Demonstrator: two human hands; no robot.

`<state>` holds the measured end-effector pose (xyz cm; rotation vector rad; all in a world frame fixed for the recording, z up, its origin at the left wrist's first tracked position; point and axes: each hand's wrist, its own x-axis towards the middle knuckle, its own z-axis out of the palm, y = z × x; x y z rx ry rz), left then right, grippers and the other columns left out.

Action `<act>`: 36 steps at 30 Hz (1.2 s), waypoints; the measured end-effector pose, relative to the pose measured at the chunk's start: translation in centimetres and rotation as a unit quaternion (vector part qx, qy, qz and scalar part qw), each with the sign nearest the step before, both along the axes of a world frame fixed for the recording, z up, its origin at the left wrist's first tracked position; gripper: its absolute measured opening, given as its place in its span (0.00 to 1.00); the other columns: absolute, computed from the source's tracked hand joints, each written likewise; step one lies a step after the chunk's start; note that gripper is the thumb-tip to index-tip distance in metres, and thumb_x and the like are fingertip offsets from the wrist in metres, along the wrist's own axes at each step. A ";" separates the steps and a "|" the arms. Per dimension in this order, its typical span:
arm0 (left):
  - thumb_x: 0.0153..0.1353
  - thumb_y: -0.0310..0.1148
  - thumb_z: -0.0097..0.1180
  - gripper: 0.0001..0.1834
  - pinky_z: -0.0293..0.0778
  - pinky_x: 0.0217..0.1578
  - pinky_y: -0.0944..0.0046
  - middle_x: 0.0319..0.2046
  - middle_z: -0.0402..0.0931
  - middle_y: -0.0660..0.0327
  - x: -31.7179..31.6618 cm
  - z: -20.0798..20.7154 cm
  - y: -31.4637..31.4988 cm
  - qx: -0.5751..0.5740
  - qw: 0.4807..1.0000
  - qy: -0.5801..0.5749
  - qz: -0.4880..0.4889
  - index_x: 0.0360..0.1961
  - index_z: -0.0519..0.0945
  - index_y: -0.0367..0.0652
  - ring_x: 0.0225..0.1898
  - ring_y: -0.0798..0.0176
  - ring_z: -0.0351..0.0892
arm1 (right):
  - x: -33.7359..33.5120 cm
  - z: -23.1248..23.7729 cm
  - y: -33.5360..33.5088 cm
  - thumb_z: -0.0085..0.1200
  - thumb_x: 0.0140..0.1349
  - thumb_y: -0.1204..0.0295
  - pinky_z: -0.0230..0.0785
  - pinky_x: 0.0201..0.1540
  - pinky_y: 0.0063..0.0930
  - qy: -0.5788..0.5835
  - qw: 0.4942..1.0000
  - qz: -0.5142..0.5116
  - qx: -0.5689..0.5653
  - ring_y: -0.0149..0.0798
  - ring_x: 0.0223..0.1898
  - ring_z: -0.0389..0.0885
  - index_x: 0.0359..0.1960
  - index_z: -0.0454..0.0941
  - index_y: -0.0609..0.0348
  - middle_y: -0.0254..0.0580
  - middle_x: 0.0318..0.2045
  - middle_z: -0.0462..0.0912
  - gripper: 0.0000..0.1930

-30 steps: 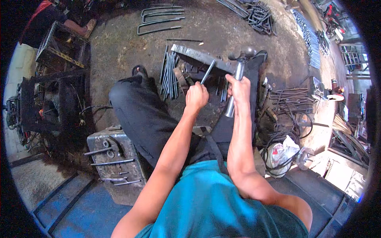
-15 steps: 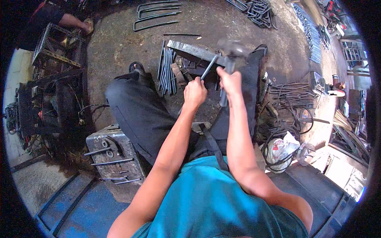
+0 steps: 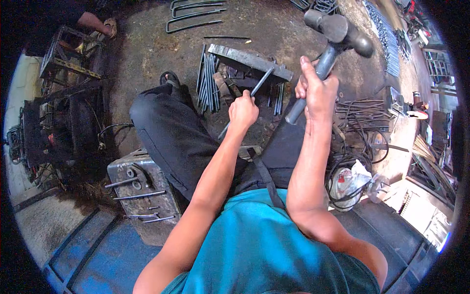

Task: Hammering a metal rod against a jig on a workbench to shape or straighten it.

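Observation:
My left hand (image 3: 243, 110) is closed round a thin metal rod (image 3: 263, 81). The rod slants up to the right, and its far end lies over a thick grey metal bar (image 3: 249, 61). Raised to the right of that bar is my right hand (image 3: 317, 92), wrapped round the handle of a ball-peen hammer (image 3: 337, 30). The hammer's head is up in the air, apart from rod and bar. Beside the bar's left end lies a bundle of straight metal rods (image 3: 209, 83). More short rods (image 3: 279, 98) show under its right end.
Bent U-shaped rods (image 3: 196, 24) lie on the floor ahead. A metal block (image 3: 147, 196) with rods and small tools stands left of my leg. To the right are dark rods (image 3: 362, 109), a coiled cable (image 3: 338, 188) and a white plastic bag (image 3: 350, 181). Another person's foot (image 3: 110, 28) is far left.
My right hand has lifted the hammer up and to the right, away from the bar and rod. The left hand still grips the rod in nearly the same place.

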<state>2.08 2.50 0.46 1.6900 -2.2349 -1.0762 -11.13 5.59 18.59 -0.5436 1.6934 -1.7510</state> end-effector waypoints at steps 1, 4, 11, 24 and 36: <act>0.64 0.36 0.48 0.14 0.72 0.40 0.39 0.30 0.79 0.38 -0.1 -0.3 -0.4 0.009 1.000 -0.004 -0.009 0.43 0.73 0.36 0.37 0.34 0.79 | 0.1 -0.8 -0.4 0.60 0.61 0.70 0.56 0.13 0.21 0.007 1.000 0.007 0.006 0.24 0.10 0.62 0.28 0.68 0.57 0.27 0.13 0.65 0.12; 0.64 0.36 0.48 0.13 0.72 0.40 0.39 0.30 0.78 0.37 -0.4 0.4 -0.5 0.015 1.000 -0.014 -0.016 0.43 0.72 0.36 0.37 0.34 0.79 | -0.7 -7.4 -0.5 0.61 0.61 0.67 0.57 0.13 0.24 0.063 0.990 -0.011 0.129 0.26 0.11 0.66 0.24 0.71 0.57 0.32 0.14 0.71 0.13; 0.64 0.36 0.49 0.12 0.71 0.41 0.38 0.32 0.78 0.36 0.5 -0.7 0.0 0.023 1.000 0.008 -0.014 0.43 0.71 0.38 0.38 0.32 0.78 | -0.4 -11.7 1.1 0.63 0.50 0.71 0.66 0.21 0.34 0.098 0.961 0.004 0.260 0.36 0.16 0.76 0.20 0.73 0.65 0.42 0.15 0.75 0.12; 0.60 0.32 0.54 0.12 0.73 0.38 0.40 0.29 0.78 0.38 0.4 0.2 -0.8 -0.015 0.999 0.031 0.008 0.42 0.72 0.37 0.36 0.34 0.79 | 0.2 -6.5 -0.6 0.63 0.57 0.74 0.63 0.19 0.24 0.083 0.996 -0.005 0.030 0.26 0.16 0.71 0.26 0.74 0.60 0.30 0.18 0.75 0.08; 0.62 0.36 0.52 0.14 0.73 0.39 0.39 0.28 0.78 0.36 0.5 0.4 0.1 -0.007 0.997 0.073 0.030 0.38 0.74 0.32 0.35 0.32 0.78 | 2.1 -4.8 -1.0 0.61 0.47 0.80 0.57 0.12 0.24 0.035 0.990 0.005 0.134 0.27 0.10 0.69 0.19 0.71 0.59 0.35 0.13 0.73 0.09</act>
